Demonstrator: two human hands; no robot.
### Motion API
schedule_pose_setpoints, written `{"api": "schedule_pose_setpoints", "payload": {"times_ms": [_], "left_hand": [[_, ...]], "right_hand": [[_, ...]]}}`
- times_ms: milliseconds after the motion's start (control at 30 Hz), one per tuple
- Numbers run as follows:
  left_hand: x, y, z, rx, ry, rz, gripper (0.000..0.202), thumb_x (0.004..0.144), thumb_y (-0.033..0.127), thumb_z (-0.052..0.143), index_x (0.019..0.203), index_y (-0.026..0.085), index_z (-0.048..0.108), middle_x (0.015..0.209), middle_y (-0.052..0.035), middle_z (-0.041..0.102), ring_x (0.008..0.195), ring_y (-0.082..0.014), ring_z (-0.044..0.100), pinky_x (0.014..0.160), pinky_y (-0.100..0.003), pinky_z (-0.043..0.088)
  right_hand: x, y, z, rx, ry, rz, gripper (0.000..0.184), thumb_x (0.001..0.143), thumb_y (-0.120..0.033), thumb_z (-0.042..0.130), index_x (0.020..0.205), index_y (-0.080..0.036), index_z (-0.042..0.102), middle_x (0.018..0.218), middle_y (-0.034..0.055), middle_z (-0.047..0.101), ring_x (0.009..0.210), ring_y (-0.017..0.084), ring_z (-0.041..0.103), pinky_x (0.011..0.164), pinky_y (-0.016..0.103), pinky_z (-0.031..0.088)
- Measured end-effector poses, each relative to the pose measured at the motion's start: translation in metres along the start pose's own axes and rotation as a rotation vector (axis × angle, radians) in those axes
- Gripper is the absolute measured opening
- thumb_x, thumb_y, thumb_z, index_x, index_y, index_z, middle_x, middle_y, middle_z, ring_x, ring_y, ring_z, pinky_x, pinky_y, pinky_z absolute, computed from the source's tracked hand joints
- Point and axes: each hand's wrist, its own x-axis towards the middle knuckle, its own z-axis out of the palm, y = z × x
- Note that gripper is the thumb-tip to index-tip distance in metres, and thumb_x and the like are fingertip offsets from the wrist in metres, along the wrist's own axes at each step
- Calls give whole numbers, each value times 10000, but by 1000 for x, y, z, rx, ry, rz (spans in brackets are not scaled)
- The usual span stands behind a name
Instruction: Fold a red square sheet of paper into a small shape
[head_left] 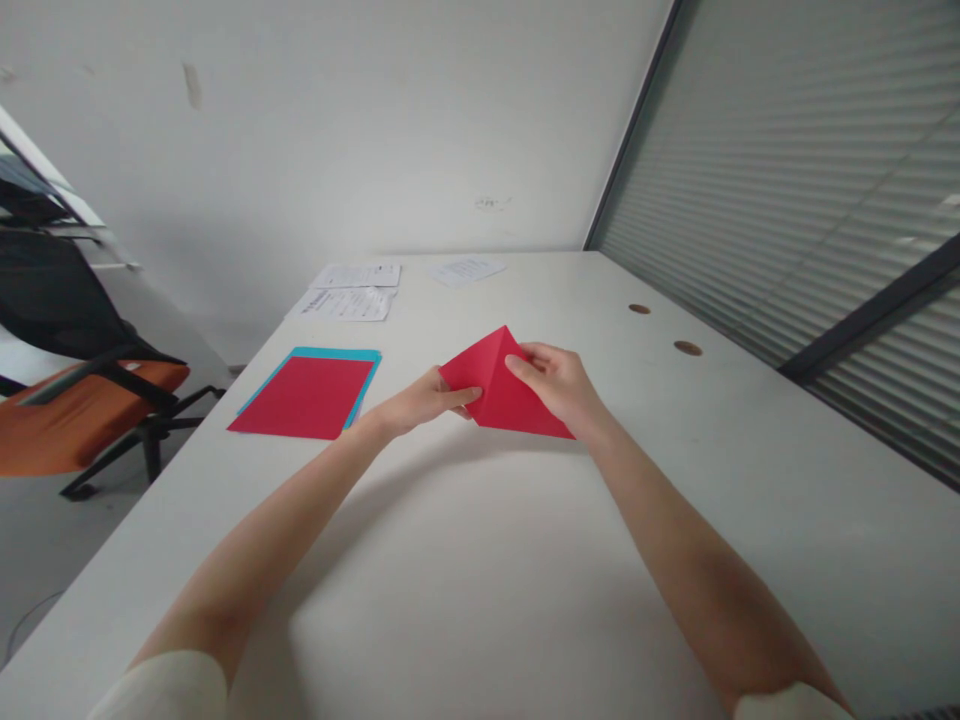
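- Head view: red folded sheet (499, 398), one, paper-like, creased, with a pointed peak at the top; located in front of the person, over the middle of the bench (480, 570), between the two hands. Whether its lower edge touches the bench cannot be told.
- Left hand (429, 400), bare: grip closed on the left part of the folded sheet, thumb on the near face, fingers partly hidden behind it.
- Right hand (559, 382), bare: grip closed on the upper right edge, thumb on the near face just below the peak, fingers mostly behind.
- Flat red sheet (300, 395), one, square-looking, lying on the bench left of the left hand; blue paper (334, 353) beneath, showing along its far and right edges.
- Printed papers, white: two overlapping at the far left of the bench (349, 304), and one loose page (466, 270) to their right; text too small to read.
- Round holes (688, 348), brown, two, near the bench's right edge.
- Chair (82, 412), orange seat, black back and arms, left of the bench.
- Blinds (795, 190), grey, slatted, at right.
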Motion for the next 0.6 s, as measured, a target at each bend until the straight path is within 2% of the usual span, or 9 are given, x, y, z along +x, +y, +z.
{"api": "schedule_pose_setpoints", "payload": {"times_ms": [100,167,367,500,600], "left_hand": [[1,1,5,21,-10,-28,373,745,390,757,988,112,702,925,-89,750,825,-196,688,794,-345,560],[0,2,7,28,11,-38,373,732,379,766,984,110,710,908,-87,753,834,-209,692,818,-365,554],[0,3,7,72,132,-33,314,700,378,789,831,99,730,814,-77,752,751,-206,681,775,-352,537],[0,2,7,105,102,-56,278,689,361,796,765,103,723,751,-59,734,672,-176,655,700,-317,526],[1,-1,8,115,82,-65,310,666,338,813,829,91,719,741,-53,714,669,-168,647,683,-311,533]], "right_hand": [[-3,-2,1,53,-26,87,389,763,-563,688,746,-176,653,685,35,657,625,173,589,537,284,436],[-5,-3,1,33,-2,86,396,740,-562,708,681,-180,624,624,14,622,586,156,558,510,270,404],[-5,-3,2,76,-14,91,371,751,-541,700,688,-178,653,614,9,618,574,149,551,511,266,393],[-1,-2,2,107,61,54,334,739,-513,710,720,-180,688,682,20,659,622,149,571,570,274,427],[4,9,3,144,52,128,312,700,-491,729,729,-182,693,701,25,675,633,155,584,586,280,443]]}}
